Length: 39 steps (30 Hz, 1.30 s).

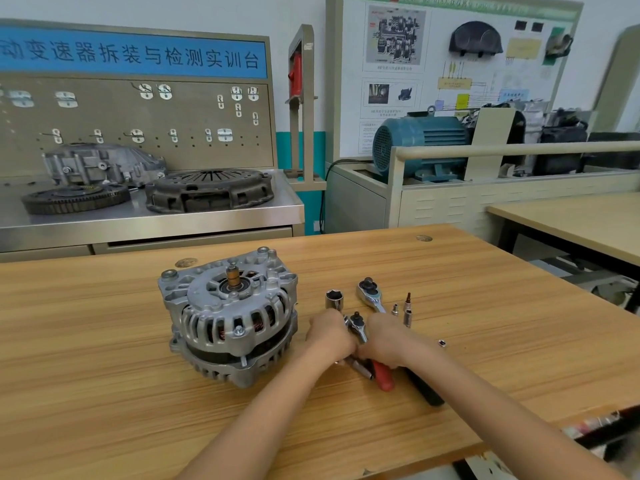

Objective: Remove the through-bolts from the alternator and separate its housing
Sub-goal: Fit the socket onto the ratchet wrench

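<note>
The silver alternator [228, 313] lies on the wooden table [104, 375], shaft end up, with bolt heads showing around its rim. To its right, both my hands meet over a small ratchet [356, 327] with a red handle [382, 374]. My left hand [329, 336] curls around the ratchet's head end from the left. My right hand [389, 336] grips its handle from the right. A small socket [362, 368] pokes out below my left hand; whether that hand holds it is hidden.
A larger ratchet [370, 292] with a black handle [424, 389], a big socket [334, 299], two bit adapters [407, 311] and a tiny socket [442, 342] lie to the right. Behind stand a workbench with a clutch plate [207, 188] and a blue motor [419, 147].
</note>
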### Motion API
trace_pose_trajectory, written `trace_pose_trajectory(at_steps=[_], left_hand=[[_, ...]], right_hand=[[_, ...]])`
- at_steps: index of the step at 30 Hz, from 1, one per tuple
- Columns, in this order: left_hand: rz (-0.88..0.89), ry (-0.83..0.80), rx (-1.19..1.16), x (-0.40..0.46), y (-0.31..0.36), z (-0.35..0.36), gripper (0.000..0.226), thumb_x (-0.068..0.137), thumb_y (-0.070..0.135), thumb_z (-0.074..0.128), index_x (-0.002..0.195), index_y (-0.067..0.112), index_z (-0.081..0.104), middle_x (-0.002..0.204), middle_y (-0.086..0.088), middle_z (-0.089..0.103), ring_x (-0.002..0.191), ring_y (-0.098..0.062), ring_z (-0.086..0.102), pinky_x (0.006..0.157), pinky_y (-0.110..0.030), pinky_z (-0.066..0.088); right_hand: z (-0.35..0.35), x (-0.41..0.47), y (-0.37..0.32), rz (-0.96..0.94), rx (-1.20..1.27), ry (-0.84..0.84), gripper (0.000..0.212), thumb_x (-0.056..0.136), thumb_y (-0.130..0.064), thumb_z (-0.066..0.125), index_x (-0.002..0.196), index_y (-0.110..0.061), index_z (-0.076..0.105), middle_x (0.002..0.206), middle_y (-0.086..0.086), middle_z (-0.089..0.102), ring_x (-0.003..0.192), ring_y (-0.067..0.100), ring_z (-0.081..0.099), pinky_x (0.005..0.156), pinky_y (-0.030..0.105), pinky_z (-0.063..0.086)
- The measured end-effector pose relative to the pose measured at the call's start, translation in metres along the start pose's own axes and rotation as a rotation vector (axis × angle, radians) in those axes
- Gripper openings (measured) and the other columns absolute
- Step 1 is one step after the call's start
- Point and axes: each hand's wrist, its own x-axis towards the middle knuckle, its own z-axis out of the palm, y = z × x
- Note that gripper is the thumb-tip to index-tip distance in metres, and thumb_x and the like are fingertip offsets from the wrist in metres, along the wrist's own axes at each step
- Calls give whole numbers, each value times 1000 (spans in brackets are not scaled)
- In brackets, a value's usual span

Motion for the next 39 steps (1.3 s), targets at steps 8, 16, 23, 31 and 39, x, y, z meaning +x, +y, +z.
trace_pose_trajectory(at_steps=[8,16,23,31,39], left_hand=[[99,-44,490,-11,12,4,47,95,8,50,138,2,33,139,-18,31,111,-26,53,77,-26,36],[188,-43,772,-16,14,4,29,92,7,55,120,4,59,124,-10,61,113,-23,60,81,-27,46],[275,158,804,-29,7,-5,24,94,8,50,118,10,54,117,-2,63,107,-21,61,64,-27,36],[209,155,614,-62,-17,-12,37,96,2,41,133,0,40,133,-17,47,120,-29,50,86,-31,46],[153,231,737,-79,-47,15,44,96,-3,32,140,-1,30,142,-21,36,131,-33,36,104,-39,37]], right_hand=[[3,-12,-5,-56,125,-209,28,83,-18,70,108,-11,58,85,3,56,69,13,53,54,18,44],[17,-21,-3,-187,0,-14,43,81,-36,72,111,-6,63,109,10,65,106,21,58,91,30,47],[11,-22,-1,-10,347,-51,17,93,-4,38,101,-6,53,77,5,49,65,15,49,50,21,46],[15,-14,2,37,535,192,17,91,-8,39,76,-16,39,70,2,39,57,12,34,51,26,27],[21,-22,2,1,548,269,11,91,-7,39,81,-11,38,69,1,36,58,12,34,50,25,27]])
